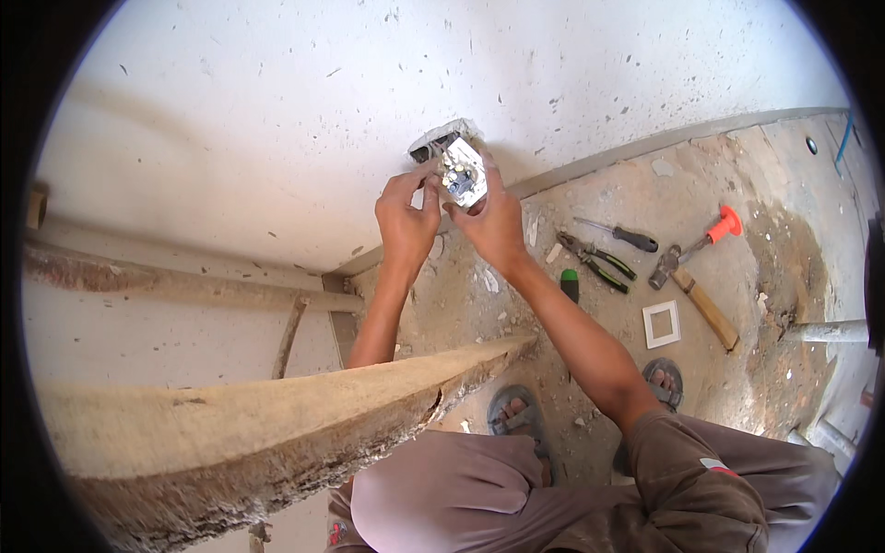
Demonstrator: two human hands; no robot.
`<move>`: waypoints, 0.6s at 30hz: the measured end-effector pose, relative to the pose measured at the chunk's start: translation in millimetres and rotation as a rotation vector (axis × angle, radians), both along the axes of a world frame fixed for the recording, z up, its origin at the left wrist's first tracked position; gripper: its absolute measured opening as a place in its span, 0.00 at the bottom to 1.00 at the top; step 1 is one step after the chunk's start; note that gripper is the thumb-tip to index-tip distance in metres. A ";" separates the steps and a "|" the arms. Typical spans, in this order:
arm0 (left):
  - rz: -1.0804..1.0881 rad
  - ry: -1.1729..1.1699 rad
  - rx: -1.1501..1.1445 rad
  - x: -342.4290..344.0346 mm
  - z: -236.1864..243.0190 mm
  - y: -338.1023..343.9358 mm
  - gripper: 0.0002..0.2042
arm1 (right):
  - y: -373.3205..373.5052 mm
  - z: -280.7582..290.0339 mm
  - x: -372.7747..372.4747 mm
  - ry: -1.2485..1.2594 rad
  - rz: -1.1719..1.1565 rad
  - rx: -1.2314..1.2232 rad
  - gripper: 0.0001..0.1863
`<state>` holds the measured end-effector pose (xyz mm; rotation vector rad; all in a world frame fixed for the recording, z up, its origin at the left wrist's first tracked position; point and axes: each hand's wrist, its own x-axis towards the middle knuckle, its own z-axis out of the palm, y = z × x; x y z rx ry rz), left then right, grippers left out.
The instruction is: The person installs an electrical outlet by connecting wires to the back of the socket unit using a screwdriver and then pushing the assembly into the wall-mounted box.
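Note:
A white electrical socket (466, 172) is held just in front of the wall, its back with terminals turned toward me. My right hand (495, 221) grips its right and lower edges, thumb below and fingers along the side. At its left side my left hand (406, 214) is closed, thumb and fingers pinched near the terminals; what they pinch, probably a wire, is too small to make out. Behind the socket, wires (441, 147) come out of a rough wall hole (426, 147).
On the dusty floor to the right lie a screwdriver (634, 240), pliers (599, 263), a green-and-black handle (570, 284), a hammer (705, 309), a chisel with an orange guard (725, 225) and a white square frame (661, 324). A rough wooden plank (277, 415) crosses at lower left, below my left forearm.

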<state>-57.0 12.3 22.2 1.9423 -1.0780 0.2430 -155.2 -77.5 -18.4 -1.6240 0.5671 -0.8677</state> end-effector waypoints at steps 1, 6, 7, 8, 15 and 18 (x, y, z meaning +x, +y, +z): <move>0.015 -0.039 0.015 -4.0 2.1 -1.0 0.15 | 0.4 1.6 -1.7 -0.008 0.007 0.018 0.47; 0.019 -0.265 0.166 -15.5 12.5 -8.0 0.24 | 1.5 -1.3 2.2 -0.012 -0.043 -0.018 0.47; -0.009 -0.314 0.179 -15.0 12.8 -7.8 0.26 | 1.4 -2.5 3.7 -0.006 -0.039 -0.012 0.49; -0.036 -0.363 0.192 -14.4 12.8 -7.5 0.27 | 1.8 -3.6 4.9 0.000 -0.034 -0.006 0.50; -0.079 -0.395 0.125 -17.7 13.8 -3.2 0.29 | 4.7 -2.8 3.5 -0.077 -0.030 0.044 0.49; 0.012 -0.137 0.018 -16.2 8.3 -3.8 0.25 | 3.0 -1.3 -0.2 -0.042 -0.027 0.030 0.48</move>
